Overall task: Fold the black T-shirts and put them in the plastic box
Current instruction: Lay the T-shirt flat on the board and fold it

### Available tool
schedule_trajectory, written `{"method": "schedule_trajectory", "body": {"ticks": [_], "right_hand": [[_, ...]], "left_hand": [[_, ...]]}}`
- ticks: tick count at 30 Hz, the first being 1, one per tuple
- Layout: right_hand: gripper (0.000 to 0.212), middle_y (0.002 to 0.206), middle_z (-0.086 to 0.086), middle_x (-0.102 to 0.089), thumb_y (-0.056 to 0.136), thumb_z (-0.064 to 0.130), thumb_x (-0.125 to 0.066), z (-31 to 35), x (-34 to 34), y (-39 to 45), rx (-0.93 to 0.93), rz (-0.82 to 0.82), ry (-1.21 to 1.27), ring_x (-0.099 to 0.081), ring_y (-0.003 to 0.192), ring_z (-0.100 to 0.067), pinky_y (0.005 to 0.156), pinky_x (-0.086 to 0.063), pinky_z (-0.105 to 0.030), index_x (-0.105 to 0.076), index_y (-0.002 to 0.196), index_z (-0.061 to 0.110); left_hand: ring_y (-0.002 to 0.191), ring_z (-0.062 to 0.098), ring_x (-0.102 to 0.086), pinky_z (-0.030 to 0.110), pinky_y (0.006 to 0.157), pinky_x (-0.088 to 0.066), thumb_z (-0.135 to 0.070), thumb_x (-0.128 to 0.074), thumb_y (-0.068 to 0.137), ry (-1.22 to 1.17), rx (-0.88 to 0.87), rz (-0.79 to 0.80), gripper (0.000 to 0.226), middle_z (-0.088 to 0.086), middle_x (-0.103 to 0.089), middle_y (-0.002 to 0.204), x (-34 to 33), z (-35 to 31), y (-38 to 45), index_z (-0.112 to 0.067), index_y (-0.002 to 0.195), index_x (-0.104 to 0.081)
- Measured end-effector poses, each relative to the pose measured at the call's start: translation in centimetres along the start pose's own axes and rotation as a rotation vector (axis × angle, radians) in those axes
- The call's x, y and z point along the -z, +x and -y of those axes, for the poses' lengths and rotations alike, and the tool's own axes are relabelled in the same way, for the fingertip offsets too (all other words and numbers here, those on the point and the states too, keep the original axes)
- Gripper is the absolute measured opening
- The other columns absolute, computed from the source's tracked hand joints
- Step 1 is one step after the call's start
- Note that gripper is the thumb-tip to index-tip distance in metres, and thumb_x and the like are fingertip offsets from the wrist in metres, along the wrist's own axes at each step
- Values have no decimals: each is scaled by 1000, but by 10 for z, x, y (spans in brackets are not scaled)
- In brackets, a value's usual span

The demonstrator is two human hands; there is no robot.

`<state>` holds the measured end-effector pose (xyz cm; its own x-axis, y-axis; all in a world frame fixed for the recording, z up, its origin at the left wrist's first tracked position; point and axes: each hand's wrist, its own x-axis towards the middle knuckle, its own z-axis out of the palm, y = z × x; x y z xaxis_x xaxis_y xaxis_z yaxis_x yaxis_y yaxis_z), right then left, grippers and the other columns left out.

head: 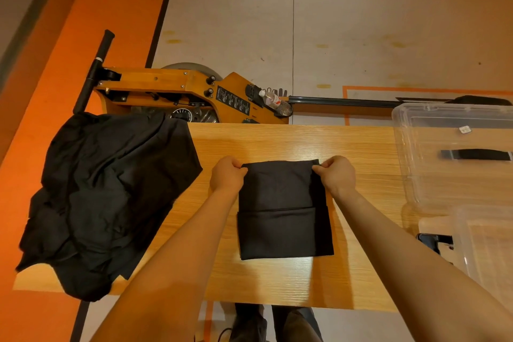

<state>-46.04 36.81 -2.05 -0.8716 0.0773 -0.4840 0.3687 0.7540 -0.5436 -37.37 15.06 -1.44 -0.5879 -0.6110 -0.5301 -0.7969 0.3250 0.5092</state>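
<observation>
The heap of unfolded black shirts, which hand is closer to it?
Left. The left hand pinches the far left corner of the folded T-shirt, just right of the heap. The right hand pinches the far right corner, beyond the shirt's width.

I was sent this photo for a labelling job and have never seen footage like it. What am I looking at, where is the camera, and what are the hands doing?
There is no machine working here. The one picture comes from a camera worn on a person's head, looking forward and down, so the two bare arms reach in from the bottom edge.

The left hand and the right hand each pinch a far corner of a partly folded black T-shirt that lies in the middle of a wooden table.

On the table's left end sits a loose heap of black T-shirts, partly hanging over the edge. On the right stands a clear plastic box, with more clear plastic in front of it.

Behind the table is a wooden exercise machine holding a water bottle; neither is being used.
</observation>
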Motion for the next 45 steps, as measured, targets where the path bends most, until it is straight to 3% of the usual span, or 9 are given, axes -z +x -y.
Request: {"method": "schedule_trajectory", "body": {"ticks": [6,11,14,18,24,30,36,42,45], "right_hand": [[13,77,1,-59,89,17,-70,-1,-3,-2,115,-41,30,-57,76,-20,61,-38,-30,-60,85,10],[23,81,-2,-63,82,10,-78,0,5,-8,68,30,336,-64,79,-22,74,-53,-36,-63,99,10],[25,82,-3,-63,83,5,-76,3,12,-16,103,108,449,-63,77,-17,71,-53,-24,-63,103,11],[13,77,1,-58,86,0,-70,3,20,-31,182,161,468,-57,74,-11,70,-49,-15,-64,87,12],[23,76,-5,-58,83,-10,-64,-8,30,-54,248,159,354,-54,69,-12,59,-46,-11,-64,77,12],[22,77,-5,-66,80,-11,-68,-33,40,-75,313,178,161,-56,70,-15,64,-47,-26,-68,78,11],[32,81,3,-66,77,-9,-64,-66,37,-98,408,216,-193,-62,81,-19,71,-50,-32,-62,75,23],[39,111,-3,-62,80,8,-73,-90,29,-111,570,237,-430,-57,104,-23,85,-46,-32,-65,118,13],[42,112,-5,-63,81,20,-77,-94,27,-110,619,239,-446,-56,104,-23,84,-42,-28,-65,121,12]], "left_hand": [[80,16,-55,23,59,-37,-19,-65,90,-140,-53,-34,8,-1,-57,84,4,8,-4,-15,91,-58],[83,16,-60,19,61,-40,-14,-69,87,-309,-76,19,13,2,-63,84,14,14,-10,-15,97,-60],[84,6,-58,12,60,-40,-9,-67,88,-377,-108,64,19,-1,-63,93,26,17,-18,-15,105,-62],[84,2,-56,11,64,-41,-7,-69,86,-391,-170,85,15,-4,-62,91,38,26,-30,-14,99,-66],[77,2,-55,4,62,-43,-4,-70,84,-383,-269,107,10,-6,-59,81,44,44,-61,-9,92,-68],[70,3,-57,12,63,-43,-9,-72,82,-220,-342,157,13,-9,-62,74,35,72,-89,-21,85,-68],[64,8,-57,23,66,-48,-5,-70,82,-72,-408,239,16,-10,-59,63,15,102,-113,-21,83,-67],[81,10,-55,19,70,-41,-9,-73,81,133,-597,193,25,-7,-57,92,-3,122,-126,-14,105,-67],[80,7,-50,17,69,-38,-12,-76,80,159,-647,152,28,-2,-60,96,-8,122,-126,-13,107,-67]]}}
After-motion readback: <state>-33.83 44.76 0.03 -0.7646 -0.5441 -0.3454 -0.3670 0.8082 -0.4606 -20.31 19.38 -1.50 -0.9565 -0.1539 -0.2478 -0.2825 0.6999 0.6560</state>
